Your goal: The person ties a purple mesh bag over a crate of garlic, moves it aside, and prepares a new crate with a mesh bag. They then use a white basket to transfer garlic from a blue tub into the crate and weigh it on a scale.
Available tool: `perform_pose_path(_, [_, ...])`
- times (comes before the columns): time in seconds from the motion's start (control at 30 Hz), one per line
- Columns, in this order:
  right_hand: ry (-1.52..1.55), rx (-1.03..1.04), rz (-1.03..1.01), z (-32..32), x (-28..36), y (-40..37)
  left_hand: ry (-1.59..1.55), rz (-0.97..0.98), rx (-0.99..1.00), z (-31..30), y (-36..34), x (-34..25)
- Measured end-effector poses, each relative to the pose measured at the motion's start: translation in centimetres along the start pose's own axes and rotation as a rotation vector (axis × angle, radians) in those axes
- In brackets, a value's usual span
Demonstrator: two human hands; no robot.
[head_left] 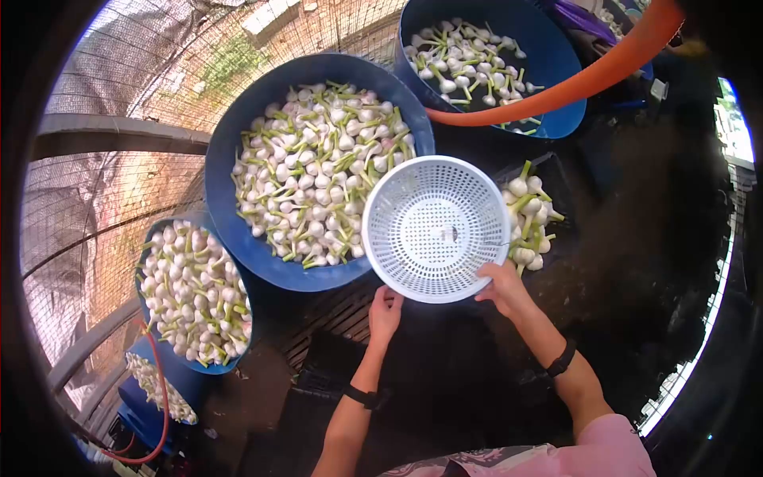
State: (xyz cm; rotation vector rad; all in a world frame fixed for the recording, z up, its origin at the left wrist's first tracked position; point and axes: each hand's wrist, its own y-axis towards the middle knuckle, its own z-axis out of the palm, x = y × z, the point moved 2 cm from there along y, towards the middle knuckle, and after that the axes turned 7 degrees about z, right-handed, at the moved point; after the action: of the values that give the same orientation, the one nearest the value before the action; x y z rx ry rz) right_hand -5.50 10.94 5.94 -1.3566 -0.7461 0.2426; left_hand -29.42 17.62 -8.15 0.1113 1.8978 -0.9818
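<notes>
- If the two hands lift unevenly, the white, round, perforated plastic basket (435,230) could tip, since both grips are on its near side and its far side has no hand on it.
- Its rim overlaps the edge of the large, round blue plastic tub (226,222) in my view; were it swung low that way, it might knock the tub or the white garlic bulbs with green stems (318,175) inside.
- A careless sweep to the right could catch the loose-looking garlic pile (528,215) just beside it, at the dark crate (556,171).
- The left hand (385,314) is nearly closed, fingers curled in and clamped at the basket's near-left edge; its fingertips are partly hidden.
- The right hand (502,286) is partly closed, pinching the near-right rim, thumb on top, other fingers bent around the outside.
- The basket sits between the hands, its open mouth facing up.
</notes>
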Motion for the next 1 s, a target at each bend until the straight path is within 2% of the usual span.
perform_pose_path(0.03, [0.014,-0.061,-0.04,-2.1,1.0,-0.3,-0.023,-0.12,0.057,1.2,0.3,0.1])
perform_pose_path(0.1, [0.063,-0.185,-0.138,-5.2,3.6,-1.2,0.038,-0.187,0.117,3.8,0.7,-1.0])
perform_pose_path(0.17, [0.182,-0.275,-0.182,-8.2,5.5,-0.9,0.06,-0.206,0.207,6.3,1.1,-1.5])
perform_pose_path(0.2, [0.272,-0.292,-0.228,-9.6,6.4,0.0,0.172,-0.182,0.23,7.8,1.2,-0.9])
perform_pose_path(0.23, [0.359,-0.264,-0.293,-11.4,7.2,1.7,0.289,-0.153,0.256,9.1,1.4,-0.7])
perform_pose_path(0.3, [0.449,-0.136,-0.331,-13.5,10.2,3.1,0.3,-0.176,0.312,10.8,1.4,-1.7])
perform_pose_path(0.33, [0.514,-0.047,-0.408,-14.1,11.6,4.0,0.298,-0.151,0.317,11.6,1.6,-1.9])
perform_pose_path(0.37, [0.593,0.142,-0.403,-14.3,13.3,4.2,0.297,-0.128,0.323,12.3,1.7,-1.9])
perform_pose_path(0.43, [0.543,0.089,-0.417,-15.0,15.4,3.2,0.335,-0.072,0.281,13.6,2.0,-1.5])
perform_pose_path(0.53, [0.125,-0.193,-0.524,-20.1,15.3,4.5,0.372,-0.088,0.198,14.8,2.5,-1.5])
perform_pose_path(0.57, [0.14,-0.199,-0.514,-21.8,14.5,5.3,0.34,-0.093,0.141,15.3,2.5,-1.3])
perform_pose_path(0.63, [-0.225,-0.325,-0.395,-24.7,12.8,7.7,0.415,-0.091,0.039,16.3,1.8,-2.3])
perform_pose_path(0.7, [-0.371,-0.235,-0.414,-25.1,10.0,10.5,0.448,-0.119,-0.053,17.1,2.1,-0.3])
perform_pose_path(0.73, [-0.596,-0.262,-0.582,-24.7,8.9,11.9,0.439,-0.202,-0.036,17.3,2.6,1.3])
perform_pose_path(0.77, [-0.859,-0.376,-0.858,-24.3,7.5,13.2,0.453,-0.137,-0.153,18.0,2.1,-0.4])
perform_pose_path(0.8, [-0.918,-0.323,-0.855,-23.3,6.6,13.8,0.479,-0.191,-0.151,17.9,2.6,1.3])
perform_pose_path(0.83, [-1.131,-0.412,-0.895,-22.5,6.0,14.0,0.435,-0.169,-0.224,18.4,2.4,0.2])
perform_pose_path(0.87, [-1.142,-0.334,-0.888,-22.5,5.4,15.4,0.483,-0.22,-0.267,18.6,2.6,0.2])
perform_pose_path(0.9, [-1.09,-0.34,-0.936,-22.8,5.6,15.5,0.546,-0.195,-0.29,18.9,2.6,-0.7])
perform_pose_path(1.0, [-1.031,-0.286,-0.907,-26.1,7.2,14.4,0.635,-0.29,-0.268,18.8,2.7,-1.2])
